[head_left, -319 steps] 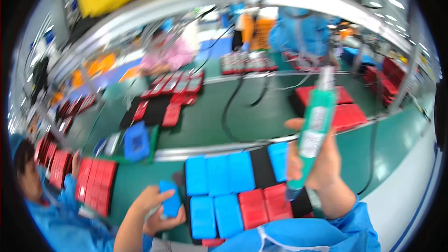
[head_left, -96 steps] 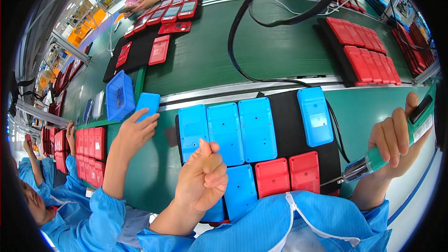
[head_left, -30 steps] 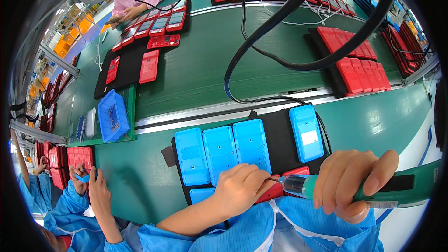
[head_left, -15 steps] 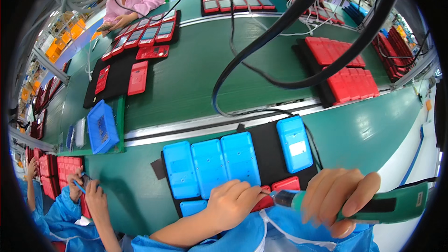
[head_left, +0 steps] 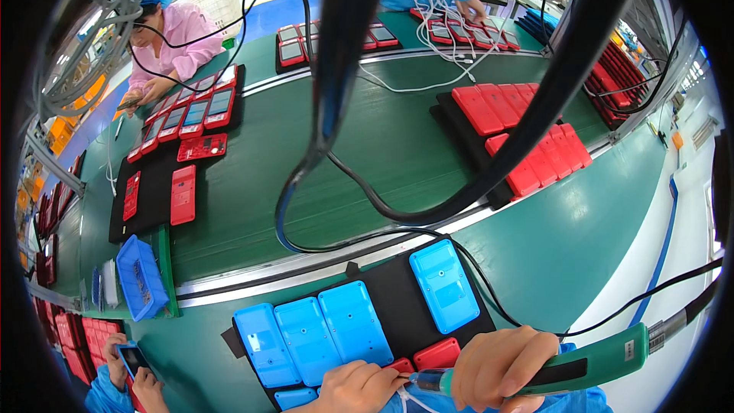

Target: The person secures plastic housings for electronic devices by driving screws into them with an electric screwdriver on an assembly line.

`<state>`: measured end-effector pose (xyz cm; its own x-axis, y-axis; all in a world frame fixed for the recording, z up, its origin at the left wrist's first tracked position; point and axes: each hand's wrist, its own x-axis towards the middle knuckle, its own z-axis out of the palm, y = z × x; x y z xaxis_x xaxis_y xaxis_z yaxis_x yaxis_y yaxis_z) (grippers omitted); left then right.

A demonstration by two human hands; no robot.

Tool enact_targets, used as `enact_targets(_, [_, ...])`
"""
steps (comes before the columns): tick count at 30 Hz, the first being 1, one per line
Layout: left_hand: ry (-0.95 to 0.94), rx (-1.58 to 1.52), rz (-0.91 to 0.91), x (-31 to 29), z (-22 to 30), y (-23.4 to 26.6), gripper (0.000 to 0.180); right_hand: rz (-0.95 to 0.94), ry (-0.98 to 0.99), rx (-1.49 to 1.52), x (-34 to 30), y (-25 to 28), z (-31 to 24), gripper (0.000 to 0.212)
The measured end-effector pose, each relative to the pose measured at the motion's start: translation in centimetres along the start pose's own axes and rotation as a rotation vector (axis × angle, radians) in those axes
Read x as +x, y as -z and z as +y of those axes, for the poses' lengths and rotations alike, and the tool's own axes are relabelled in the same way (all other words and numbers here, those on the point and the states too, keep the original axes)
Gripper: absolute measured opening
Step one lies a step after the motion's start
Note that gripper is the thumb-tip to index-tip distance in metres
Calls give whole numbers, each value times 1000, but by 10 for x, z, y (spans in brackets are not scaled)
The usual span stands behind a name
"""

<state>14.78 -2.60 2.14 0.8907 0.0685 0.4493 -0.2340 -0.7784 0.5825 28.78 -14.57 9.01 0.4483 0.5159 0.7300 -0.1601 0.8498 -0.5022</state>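
A green electric screwdriver lies in my right hand, whose fingers wrap round its grip. Its bit end points left, toward my left hand. That hand's fingers are pinched together close to the bit; whatever is between them is too small to make out. Just above the bit, a red plastic shell rests on the black mat, and another red piece is partly hidden behind my left fingers. Several blue plastic shells lie in a row on the mat. A separate blue shell sits at its right end.
Thick black cables hang across the view. A blue bin stands at the left. Red shells and red devices lie across the green bench. A co-worker beside me at lower left handles a dark-screened device; others work across the bench.
The view has shifted, so the bench and my hands appear lower. Both hands stay together at the bit end. The co-worker at lower left now holds up a dark-screened device.
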Motion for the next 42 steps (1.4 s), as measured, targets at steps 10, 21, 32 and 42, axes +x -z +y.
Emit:
enact_targets(10, [-31, 36, -156, -5, 0, -5, 21, 92, -20, -69, -12, 8, -12, 17])
enact_targets(21, [126, 165, -195, -2, -40, 45, 46, -22, -89, -231, -11, -4, -14, 23])
enact_targets(32, [56, 238, -265, -30, -43, 51, 56, -200, -247, -317, -1, -37, 38, 27])
enact_targets(42, [48, 202, -227, -34, -47, 48, 57, -353, -314, -386, 0, -41, 45, 29])
